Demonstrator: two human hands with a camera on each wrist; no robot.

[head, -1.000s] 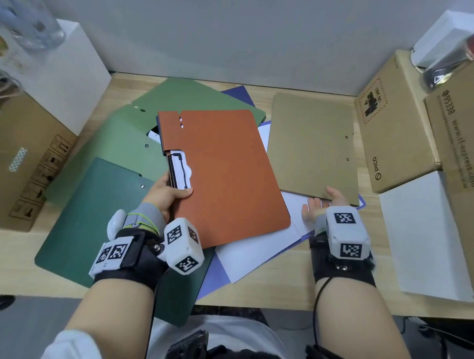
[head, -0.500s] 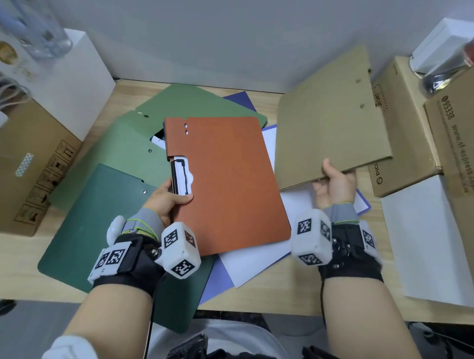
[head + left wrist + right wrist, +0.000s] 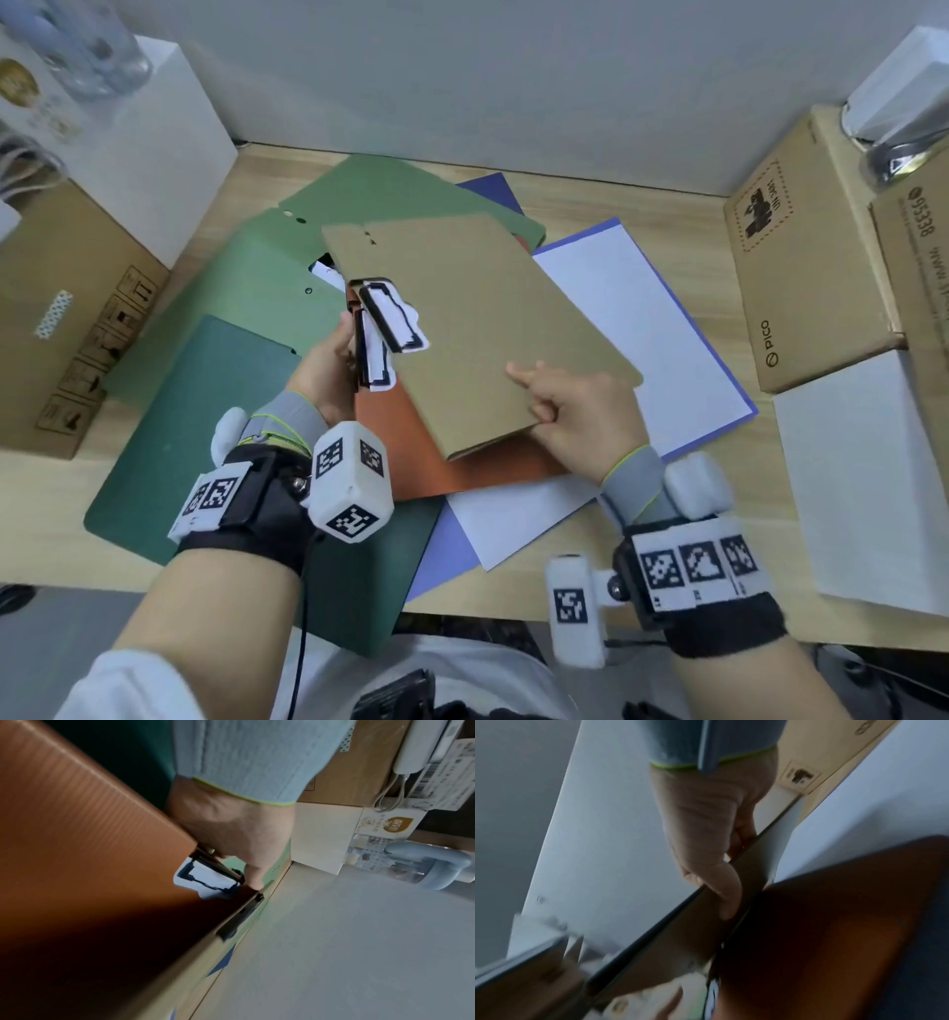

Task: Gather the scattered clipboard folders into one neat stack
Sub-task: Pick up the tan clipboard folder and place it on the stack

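Note:
My right hand [image 3: 560, 406] pinches the near corner of a tan clipboard folder [image 3: 488, 318], which lies tilted across the orange clipboard folder [image 3: 472, 473]. The right wrist view shows the fingers [image 3: 721, 894] curled over the tan folder's edge. My left hand [image 3: 328, 370] grips the orange folder [image 3: 90, 862] at its left edge, beside the black clip [image 3: 372, 354]. Under them lie two light green folders [image 3: 246, 288], a dark green folder [image 3: 205, 421] at the front left, and a blue folder with white paper [image 3: 642, 318] to the right.
Brown cardboard boxes [image 3: 801, 267] and a white sheet [image 3: 868, 473] fill the desk's right side. A brown box [image 3: 67, 318] and a white box [image 3: 154, 133] stand on the left. The wall runs close behind the desk [image 3: 616, 606].
My right hand lifted the tan folder off the desk's right side, flipped it over and carried it left onto the orange folder. My left hand kept its grip.

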